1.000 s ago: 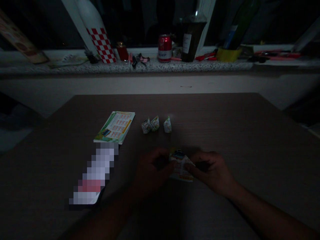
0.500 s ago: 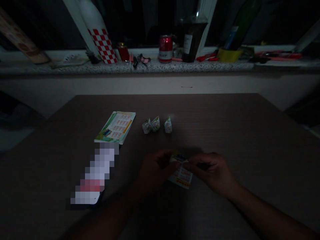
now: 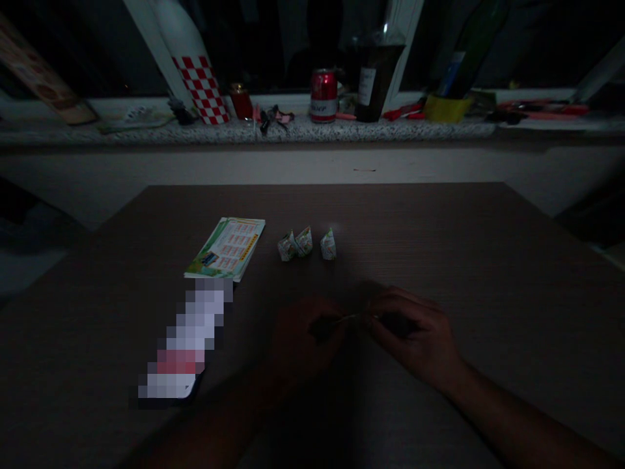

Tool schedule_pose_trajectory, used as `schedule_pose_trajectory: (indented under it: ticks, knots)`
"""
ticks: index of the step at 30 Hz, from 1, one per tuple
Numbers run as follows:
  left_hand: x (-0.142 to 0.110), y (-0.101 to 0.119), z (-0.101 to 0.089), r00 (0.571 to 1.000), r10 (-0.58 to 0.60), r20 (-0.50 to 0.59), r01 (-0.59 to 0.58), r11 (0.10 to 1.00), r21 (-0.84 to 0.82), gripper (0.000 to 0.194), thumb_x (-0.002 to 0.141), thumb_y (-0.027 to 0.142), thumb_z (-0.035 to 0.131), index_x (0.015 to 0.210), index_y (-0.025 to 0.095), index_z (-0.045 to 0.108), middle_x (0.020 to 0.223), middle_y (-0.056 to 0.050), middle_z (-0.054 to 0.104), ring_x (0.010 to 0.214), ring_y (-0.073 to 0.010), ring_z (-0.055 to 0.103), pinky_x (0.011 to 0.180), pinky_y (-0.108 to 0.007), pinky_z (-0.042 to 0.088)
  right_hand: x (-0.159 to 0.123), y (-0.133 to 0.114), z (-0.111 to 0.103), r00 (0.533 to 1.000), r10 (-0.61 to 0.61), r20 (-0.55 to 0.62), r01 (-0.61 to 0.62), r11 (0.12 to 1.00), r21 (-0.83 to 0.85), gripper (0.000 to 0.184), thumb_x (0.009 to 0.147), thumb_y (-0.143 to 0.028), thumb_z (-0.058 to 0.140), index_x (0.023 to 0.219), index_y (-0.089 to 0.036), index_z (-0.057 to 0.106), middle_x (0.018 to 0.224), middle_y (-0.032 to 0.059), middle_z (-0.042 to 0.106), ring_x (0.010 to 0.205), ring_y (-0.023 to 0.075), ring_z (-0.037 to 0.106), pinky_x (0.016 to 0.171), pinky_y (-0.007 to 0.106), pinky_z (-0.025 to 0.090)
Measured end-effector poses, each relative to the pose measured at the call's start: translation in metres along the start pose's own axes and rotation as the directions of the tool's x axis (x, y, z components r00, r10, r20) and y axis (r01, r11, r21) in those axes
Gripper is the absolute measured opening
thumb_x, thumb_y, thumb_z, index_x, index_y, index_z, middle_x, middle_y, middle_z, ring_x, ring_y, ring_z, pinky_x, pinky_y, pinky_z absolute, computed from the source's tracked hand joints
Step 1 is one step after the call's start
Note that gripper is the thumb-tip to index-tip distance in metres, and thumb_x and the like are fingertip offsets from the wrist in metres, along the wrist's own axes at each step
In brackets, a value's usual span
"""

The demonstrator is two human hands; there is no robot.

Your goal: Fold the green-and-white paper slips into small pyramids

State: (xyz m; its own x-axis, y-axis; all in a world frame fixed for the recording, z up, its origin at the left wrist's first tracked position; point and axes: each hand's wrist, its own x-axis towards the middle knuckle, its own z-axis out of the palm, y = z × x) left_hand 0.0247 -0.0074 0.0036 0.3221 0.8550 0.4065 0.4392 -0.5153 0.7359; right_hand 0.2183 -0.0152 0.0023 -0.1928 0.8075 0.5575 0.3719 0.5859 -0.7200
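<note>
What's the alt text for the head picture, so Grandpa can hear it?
A left hand and right hand pinch a thin thing, seen edge-on, over a dim table. Beyond are three small folded paper shapes; to the left, printed cards and a pixelated device. A red can and bottles line the windowsill.

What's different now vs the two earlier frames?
The printed paper has turned from face-visible to nearly edge-on, between the left hand and right hand. No grip visibly released. Unchanged: card stack, three folded paper pieces, pixelated item.
</note>
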Motion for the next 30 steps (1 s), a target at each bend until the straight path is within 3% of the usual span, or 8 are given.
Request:
schedule_pose_trajectory:
  ticks: [3,10,19,25,30]
  knots:
    - [0.000,0.001,0.001,0.978,0.208,-0.010,-0.204,0.970,0.132,0.005,0.079,0.014,0.062,0.082,0.018,0.063,0.083,-0.004,0.071,0.076,-0.0163,0.066,0.066,-0.029,0.053,0.000,-0.002,0.000,0.991,-0.130,-0.020,0.128,0.990,-0.059,0.011,0.076,-0.008,0.067,0.081,-0.017,0.063,0.074,0.0050,0.065,0.066,0.0166,0.061,0.058,0.031,0.050]
    - [0.001,0.010,0.000,0.907,0.420,0.040,-0.404,0.838,0.366,0.005,0.083,0.012,0.057,0.084,0.016,0.061,0.075,-0.003,0.070,0.065,-0.0156,0.064,0.062,-0.029,0.050,0.003,-0.004,0.000,0.968,-0.248,-0.035,0.237,0.951,-0.199,0.014,0.073,-0.008,0.069,0.077,-0.016,0.059,0.067,0.0041,0.061,0.062,0.0174,0.058,0.060,0.034,0.047]
    - [0.000,0.009,-0.004,0.881,0.471,0.044,-0.448,0.799,0.400,0.015,0.085,0.012,0.052,0.097,0.016,0.060,0.078,-0.003,0.072,0.065,-0.0151,0.066,0.061,-0.027,0.051,0.002,-0.004,-0.003,0.979,-0.193,-0.065,0.174,0.957,-0.231,0.016,0.073,-0.004,0.067,0.081,-0.018,0.063,0.072,0.0036,0.068,0.066,0.0168,0.063,0.065,0.034,0.048]
    - [-0.002,0.004,-0.007,0.883,0.467,0.043,-0.445,0.806,0.391,0.016,0.082,0.012,0.054,0.096,0.016,0.060,0.079,-0.003,0.072,0.065,-0.0144,0.065,0.060,-0.025,0.050,0.004,0.009,-0.016,0.982,-0.064,-0.180,0.016,0.967,-0.255,0.011,0.078,-0.009,0.065,0.077,-0.021,0.065,0.070,0.0014,0.068,0.065,0.0168,0.064,0.065,0.034,0.049]
    - [-0.001,0.005,-0.008,0.909,0.412,0.061,-0.401,0.825,0.398,0.014,0.085,0.014,0.051,0.094,0.019,0.061,0.077,-0.002,0.071,0.066,-0.0148,0.065,0.061,-0.026,0.049,0.006,0.009,-0.018,0.986,-0.155,-0.064,0.137,0.963,-0.231,0.023,0.074,-0.009,0.068,0.094,-0.018,0.064,0.084,0.0063,0.069,0.080,0.0215,0.064,0.073,0.040,0.049]
